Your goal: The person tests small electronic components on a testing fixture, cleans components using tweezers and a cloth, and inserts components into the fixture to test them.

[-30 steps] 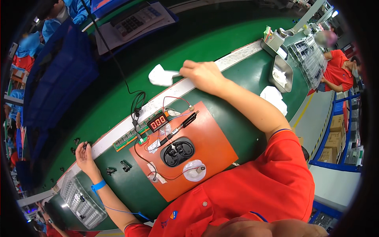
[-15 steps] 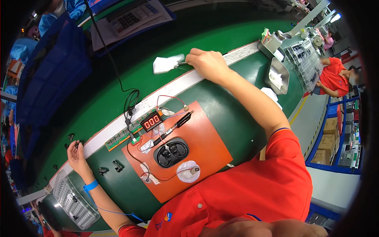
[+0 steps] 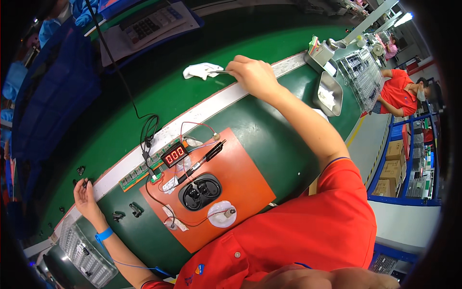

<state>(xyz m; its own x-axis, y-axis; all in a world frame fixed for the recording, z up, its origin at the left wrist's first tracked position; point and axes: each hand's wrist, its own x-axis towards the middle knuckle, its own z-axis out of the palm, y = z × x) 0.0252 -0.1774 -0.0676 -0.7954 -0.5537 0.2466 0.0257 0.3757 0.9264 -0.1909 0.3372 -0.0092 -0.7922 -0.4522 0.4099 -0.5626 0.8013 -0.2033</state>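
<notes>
My right hand (image 3: 257, 79) reaches out over the green belt, fingers closed round slim metal tweezers (image 3: 220, 72). Their tip meets a crumpled white cloth (image 3: 198, 71) lying on the belt. At the left, my left hand (image 3: 87, 201) is by the belt's edge, its fingertips pinching a small black earbud (image 3: 85, 183). Another black earbud (image 3: 81, 170) lies just beyond it on the belt. Two more earbuds lie on the bench: one earbud (image 3: 136, 209) and a second earbud (image 3: 118, 216). A black oval case (image 3: 194, 205) with two earpieces in it sits on an orange mat (image 3: 250, 178).
A red digit display (image 3: 174, 154) on a wired green board (image 3: 136, 178) stands behind the case, beside a black pen (image 3: 214, 151). Clear trays (image 3: 89, 255) lie at the left, metal dishes (image 3: 329, 94) at the right. A co-worker in red (image 3: 399, 91) sits far right.
The white cloth on the belt has become more bunched at the tweezers' tip. The view has shifted slightly, moving the bench leftward; both hands keep nearly the same places.
</notes>
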